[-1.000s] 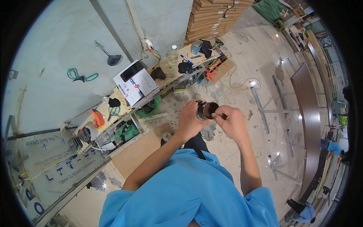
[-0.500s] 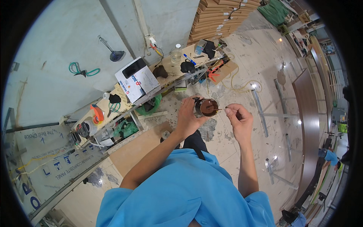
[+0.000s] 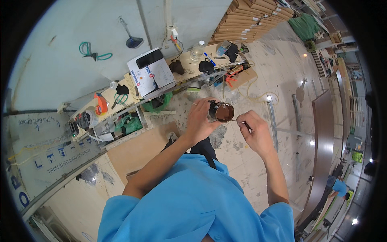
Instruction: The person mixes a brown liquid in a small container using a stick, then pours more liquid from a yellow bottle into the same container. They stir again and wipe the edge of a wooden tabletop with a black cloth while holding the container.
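My left hand [image 3: 199, 123] is wrapped round a small dark can [image 3: 215, 112] in front of my body. Its mouth faces up toward me and shows brown paint [image 3: 224, 114] inside, with smears of it on the rim. Closed in a pinch, my right hand [image 3: 255, 131] grips a thin stick [image 3: 238, 120] just right of the can. The stick's tip is at the can's right rim; I cannot tell whether it touches. Most of the stick is hidden in my fingers.
A narrow workbench [image 3: 186, 74] along the left wall carries a white box [image 3: 150, 79], a phone [image 3: 149, 59], a clear bottle [image 3: 197, 51] and an orange tape dispenser [image 3: 100, 103]. Metal bars [image 3: 272, 125] lie on the floor to the right, near a long brown panel [image 3: 323, 135]. Another person [image 3: 338, 186] is far right.
The stick has come out of the can's middle to its right rim. My right hand has turned and dropped slightly. My left hand still holds the can; the view has shifted a little.
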`<state>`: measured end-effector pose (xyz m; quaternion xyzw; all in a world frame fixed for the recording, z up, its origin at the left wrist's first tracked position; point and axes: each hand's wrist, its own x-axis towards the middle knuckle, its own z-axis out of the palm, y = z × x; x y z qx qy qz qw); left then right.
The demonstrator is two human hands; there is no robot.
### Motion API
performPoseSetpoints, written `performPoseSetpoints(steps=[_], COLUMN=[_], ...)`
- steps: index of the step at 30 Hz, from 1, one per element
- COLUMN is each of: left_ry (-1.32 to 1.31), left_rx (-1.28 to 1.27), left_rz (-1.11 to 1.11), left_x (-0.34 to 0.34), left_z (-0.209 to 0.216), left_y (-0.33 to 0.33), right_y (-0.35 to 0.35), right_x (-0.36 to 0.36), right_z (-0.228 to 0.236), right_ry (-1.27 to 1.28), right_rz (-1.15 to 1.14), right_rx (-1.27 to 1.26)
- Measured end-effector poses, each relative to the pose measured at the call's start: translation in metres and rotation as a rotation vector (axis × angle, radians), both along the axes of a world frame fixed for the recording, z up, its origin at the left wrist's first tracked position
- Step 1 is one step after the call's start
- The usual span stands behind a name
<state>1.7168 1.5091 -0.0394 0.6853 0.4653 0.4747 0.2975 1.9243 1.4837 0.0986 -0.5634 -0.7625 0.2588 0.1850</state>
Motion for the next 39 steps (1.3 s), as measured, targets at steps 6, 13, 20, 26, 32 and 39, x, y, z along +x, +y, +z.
performPoseSetpoints(steps=[6,13,20,26,32,39], left_ry=[0.009,0.035,0.062,0.088,0.02,0.038], left_rx=[-0.051,-0.056,-0.059,-0.042,-0.078,-0.152], left_rz=[0.059,0.047,0.024,-0.079,-0.253,-0.444], left_x=[-0.012,-0.009,0.036,0.118,0.231,0.332], left_z=[-0.004,0.0,0.002,0.012,0.006,0.011], left_y=[-0.009,-0.011,0.0,0.017,0.033,0.061], right_y=[0.002,0.007,0.016,0.006,-0.007,-0.018], right_x=[-0.011,0.006,0.061,0.146,0.245,0.331], right_z=[-0.005,-0.017,-0.031,-0.027,-0.028,-0.036], right_ry=[-0.007,0.039,0.09,0.109,0.141,0.121], right_rz=[0.027,0.087,0.093,0.01,-0.102,-0.288], right_rx=[-0.12,-0.137,-0.161,-0.043,-0.086,-0.025])
